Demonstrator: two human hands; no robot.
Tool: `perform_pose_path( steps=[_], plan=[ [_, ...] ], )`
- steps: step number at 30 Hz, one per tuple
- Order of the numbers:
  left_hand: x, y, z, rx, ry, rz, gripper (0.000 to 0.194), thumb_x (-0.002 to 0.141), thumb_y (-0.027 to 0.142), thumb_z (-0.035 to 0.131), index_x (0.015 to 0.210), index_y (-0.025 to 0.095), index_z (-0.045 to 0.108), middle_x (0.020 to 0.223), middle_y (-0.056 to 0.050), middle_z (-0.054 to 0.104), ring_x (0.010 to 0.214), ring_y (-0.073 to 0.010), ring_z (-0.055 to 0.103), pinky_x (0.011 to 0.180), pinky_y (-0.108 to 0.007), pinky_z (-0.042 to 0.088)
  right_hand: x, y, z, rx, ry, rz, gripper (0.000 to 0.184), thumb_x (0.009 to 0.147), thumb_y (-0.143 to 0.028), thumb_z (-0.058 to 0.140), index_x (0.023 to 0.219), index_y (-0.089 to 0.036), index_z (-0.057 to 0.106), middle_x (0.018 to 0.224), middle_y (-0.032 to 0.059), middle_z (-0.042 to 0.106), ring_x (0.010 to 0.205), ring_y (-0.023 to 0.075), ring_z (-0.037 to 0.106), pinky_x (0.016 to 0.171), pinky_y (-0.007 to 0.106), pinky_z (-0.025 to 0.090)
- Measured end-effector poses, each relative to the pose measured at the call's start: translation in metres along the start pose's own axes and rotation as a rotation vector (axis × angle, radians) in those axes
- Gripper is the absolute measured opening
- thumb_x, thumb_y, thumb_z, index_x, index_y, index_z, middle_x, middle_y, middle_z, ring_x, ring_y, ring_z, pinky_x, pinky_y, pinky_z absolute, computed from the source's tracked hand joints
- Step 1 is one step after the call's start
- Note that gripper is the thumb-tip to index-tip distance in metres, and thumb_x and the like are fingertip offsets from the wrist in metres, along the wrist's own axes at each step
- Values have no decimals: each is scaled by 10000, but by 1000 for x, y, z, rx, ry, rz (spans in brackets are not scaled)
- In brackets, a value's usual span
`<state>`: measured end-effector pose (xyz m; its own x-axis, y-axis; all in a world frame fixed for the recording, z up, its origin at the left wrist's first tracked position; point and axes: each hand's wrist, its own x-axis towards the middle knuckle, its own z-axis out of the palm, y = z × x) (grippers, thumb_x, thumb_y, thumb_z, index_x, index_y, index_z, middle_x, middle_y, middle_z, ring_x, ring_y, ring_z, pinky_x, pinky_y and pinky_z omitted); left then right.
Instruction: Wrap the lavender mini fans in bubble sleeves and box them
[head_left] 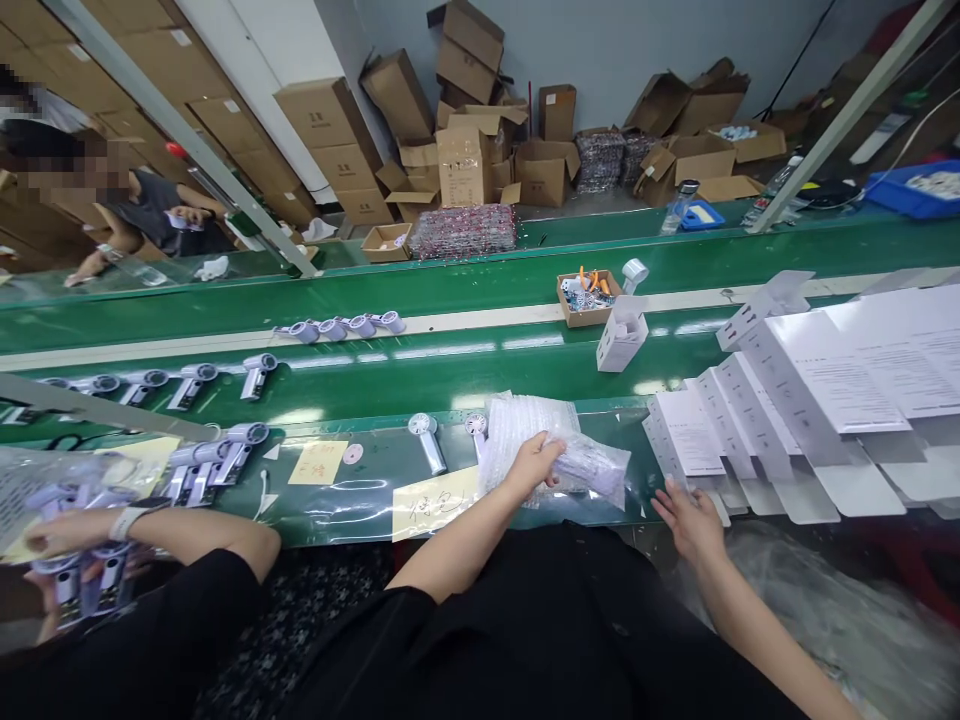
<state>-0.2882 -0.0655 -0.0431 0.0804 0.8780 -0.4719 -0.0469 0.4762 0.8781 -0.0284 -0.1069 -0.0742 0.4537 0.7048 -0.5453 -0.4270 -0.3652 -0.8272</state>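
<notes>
My left hand (536,463) is closed on the near end of a bubble-wrap pouch (596,465), and a pale purple object, partly blurred by the wrap, lies inside it. Under and behind this pouch is a pile of flat bubble-wrap bags (517,425). My right hand (694,520), fingers apart, reaches the lower edge of the nearest white carton (686,435) in a leaning row; whether it grips that flap cannot be made out. To the left of the pile stands a small handheld fan (427,443), with a second fan (475,428) partly covered by the bags.
An upright open white box (622,335) and a small tray of parts (589,300) stand across the green conveyor (450,375). More fans (259,375) line the left side. A co-worker's arm (187,528) handles fans at left. Another person (165,215) sits opposite.
</notes>
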Motion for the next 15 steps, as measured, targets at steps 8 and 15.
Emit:
perform_pose_path(
  steps=[8,15],
  plan=[
    [-6,-4,-51,-495,328,-74,336,709,379,685,874,167,484,707,23,513,439,-45,457,328,-150,345,-39,29,4,-243,119,-387,316,699,-459,666,862,-225,531,816,12,578,842,189,588,852,410,509],
    [-12,28,-52,-654,279,48,373,703,422,704,846,153,489,708,23,513,422,-14,422,307,-120,280,-8,-23,26,-1090,-450,-1074,225,842,-395,474,910,-257,638,907,85,551,859,236,550,837,387,449]
  ],
)
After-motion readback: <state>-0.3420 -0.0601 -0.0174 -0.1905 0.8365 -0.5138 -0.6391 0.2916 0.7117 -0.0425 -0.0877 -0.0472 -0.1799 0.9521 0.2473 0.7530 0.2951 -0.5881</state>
